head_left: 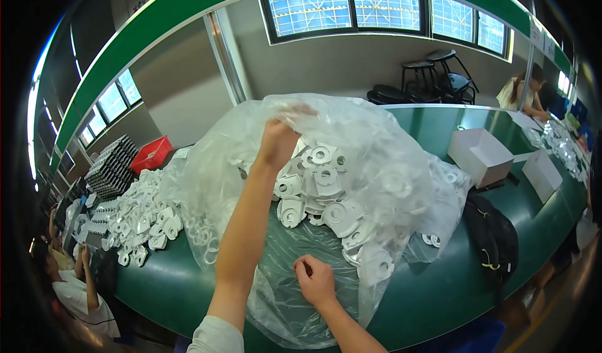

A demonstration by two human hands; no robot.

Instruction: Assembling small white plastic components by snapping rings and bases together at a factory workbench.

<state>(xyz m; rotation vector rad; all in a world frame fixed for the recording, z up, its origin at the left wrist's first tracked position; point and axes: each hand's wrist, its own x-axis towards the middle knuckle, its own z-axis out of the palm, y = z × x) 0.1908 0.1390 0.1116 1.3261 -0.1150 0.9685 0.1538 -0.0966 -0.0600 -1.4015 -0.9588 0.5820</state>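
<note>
A large clear plastic bag (226, 140) lies spread on the green table, its mouth facing me. Inside is a heap of white plastic parts (326, 177), flat plates with round ring-shaped openings. My left hand (282, 136) is raised at the top of the mouth, gripping the film; its fingers are blurred and partly behind the plastic. Lower down, my right hand (316, 281) is curled closed above the bag's bottom layer, in front of the heap. Whatever its fingers may hold is hidden.
More white parts (147, 212) are piled at left, beside stacked dark trays (111, 165) and a red bin (151, 153). At right are a white open box (481, 155), a smaller box (542, 174) and a black bag (492, 234). People sit far right and at left.
</note>
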